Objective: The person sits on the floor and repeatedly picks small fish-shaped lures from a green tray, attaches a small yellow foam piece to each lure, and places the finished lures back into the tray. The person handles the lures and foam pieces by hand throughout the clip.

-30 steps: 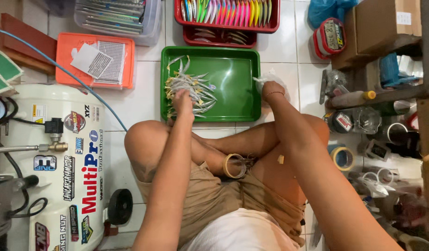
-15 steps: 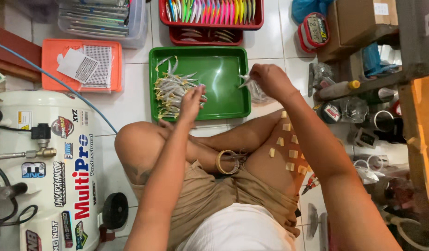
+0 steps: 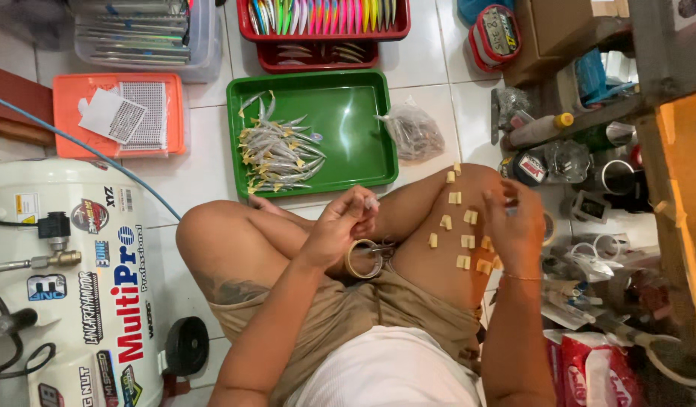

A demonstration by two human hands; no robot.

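the person sits cross-legged on the white tiled floor point(image 3: 205, 181), so the lap serves as a workbench. the left hand point(image 3: 339, 226) is raised over the crossed legs, its fingers pinched narrow around a small pale piece point(image 3: 370, 202) at the fingertips, probably one of the slim silvery lures, though it is too small to tell for sure. the right hand point(image 3: 516, 226) hovers over the right thigh with fingers loosely curled; whether it grips anything cannot be told. just beside it, small squares of tan tape point(image 3: 462, 240) are stuck in rows on the bare thigh, a handy place to park pre-cut bits within reach of either hand. the tape roll point(image 3: 363, 258) rests in the lap between the legs, near the left hand, for the same reason.

a little farther out, the green tray point(image 3: 363, 113) lies on the floor just in front of the knees; a heap of slim silver lures point(image 3: 279, 151) with yellowish bits sits in its left part, leaving the right part bare. a clear bag point(image 3: 413, 132) of small dark pieces lies touching the tray's right edge.

to the left stands a white air compressor point(image 3: 69, 286), with an orange bin point(image 3: 122, 113) beyond it. farthest off, a red tray point(image 3: 322, 34) holds bright coloured lures side by side.
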